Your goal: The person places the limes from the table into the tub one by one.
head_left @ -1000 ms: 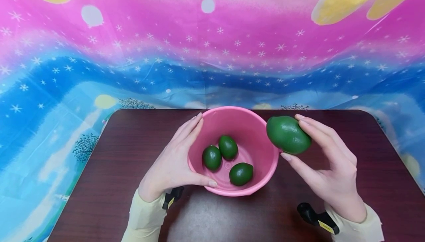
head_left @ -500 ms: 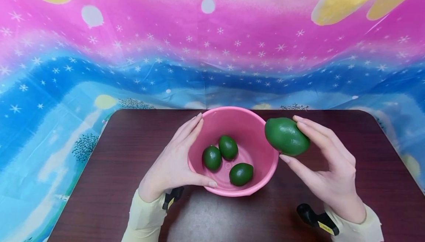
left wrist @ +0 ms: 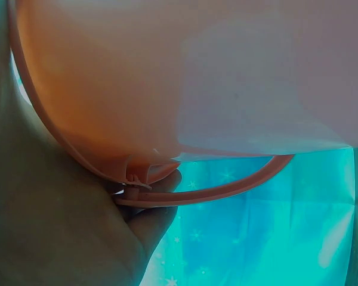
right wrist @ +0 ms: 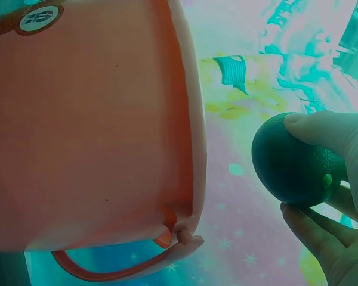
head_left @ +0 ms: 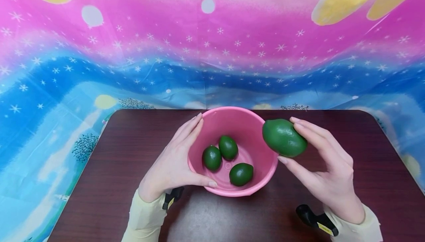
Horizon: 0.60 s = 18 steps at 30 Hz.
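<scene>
A pink plastic bucket stands near the middle of the table, with several green limes in sight. Inside lie three of them: a left lime, a back lime and a front lime. My left hand grips the bucket's left side, thumb along the front rim and fingers toward the back. Between thumb and fingertips, my right hand pinches another lime, which overlaps the right rim in the head view. The right wrist view shows this lime above rim level, beside the bucket wall.
The bucket's handle hangs down along its far side. A dark wood table lies beneath, and a printed pink and blue cloth hangs behind it. Black wrist mounts sit at the sleeves.
My right hand has moved slightly left and down with the lime, bringing it further over the bucket's right rim. My left hand and the bucket have stayed put.
</scene>
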Tool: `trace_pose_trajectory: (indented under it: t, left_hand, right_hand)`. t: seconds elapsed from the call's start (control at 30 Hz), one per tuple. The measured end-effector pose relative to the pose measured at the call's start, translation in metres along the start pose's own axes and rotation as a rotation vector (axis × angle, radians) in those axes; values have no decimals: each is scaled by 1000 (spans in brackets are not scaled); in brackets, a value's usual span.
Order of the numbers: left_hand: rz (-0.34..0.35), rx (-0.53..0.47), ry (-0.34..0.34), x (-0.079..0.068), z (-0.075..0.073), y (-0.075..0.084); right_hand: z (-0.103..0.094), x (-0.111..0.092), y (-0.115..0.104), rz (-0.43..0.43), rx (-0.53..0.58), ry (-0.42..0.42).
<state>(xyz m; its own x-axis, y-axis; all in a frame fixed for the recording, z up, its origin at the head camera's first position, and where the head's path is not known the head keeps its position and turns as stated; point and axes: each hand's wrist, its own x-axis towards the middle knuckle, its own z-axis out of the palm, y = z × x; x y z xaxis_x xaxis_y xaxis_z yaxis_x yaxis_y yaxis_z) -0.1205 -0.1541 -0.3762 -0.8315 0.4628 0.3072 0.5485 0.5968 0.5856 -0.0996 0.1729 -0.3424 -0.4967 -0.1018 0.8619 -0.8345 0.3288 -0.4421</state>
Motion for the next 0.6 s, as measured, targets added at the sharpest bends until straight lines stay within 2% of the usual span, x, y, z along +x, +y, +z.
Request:
trace_pose_trajectory:
  t: [0.6]
  left_hand:
    - [4, -13, 3, 0, 0, 0]
  right_hand:
    - [5, -1, 1, -28, 53, -29]
